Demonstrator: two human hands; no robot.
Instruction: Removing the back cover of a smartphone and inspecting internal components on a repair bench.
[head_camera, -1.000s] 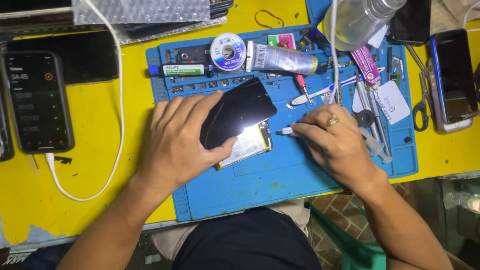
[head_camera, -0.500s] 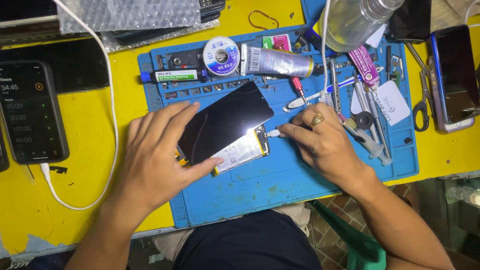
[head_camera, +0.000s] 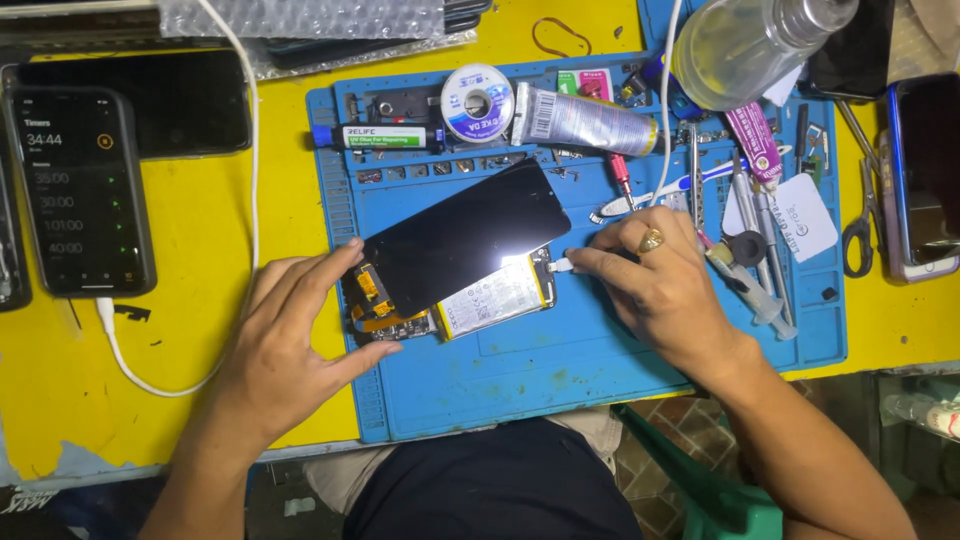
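The opened phone (head_camera: 455, 300) lies near the middle of the blue repair mat (head_camera: 600, 370), which covers part of the yellow surface (head_camera: 60, 400); its black screen panel (head_camera: 465, 235) is lifted and turned off the body, so the battery (head_camera: 495, 298) and an orange flex cable (head_camera: 368, 285) show beneath. The left hand (head_camera: 290, 350) frames the phone's left end; its fingers are spread, thumb below and index finger above, touching the frame edge. The right hand (head_camera: 665, 280) sits at the phone's right end; its fingers are pressed together, pinching a small pale tool (head_camera: 560, 265) whose tip meets the body's corner.

Judged risks: the screen panel appears to rest only on the open body; if the left hand's steadying slips, the panel may swing and strain the flex cable. The tool tip works just beside the battery; a slip under pressure could pierce or dent it. Loose tools crowd the right side of the mat, tweezers (head_camera: 745, 215) and a syringe (head_camera: 750, 285) lying near the right hand; a wrist movement could knock them toward the phone.
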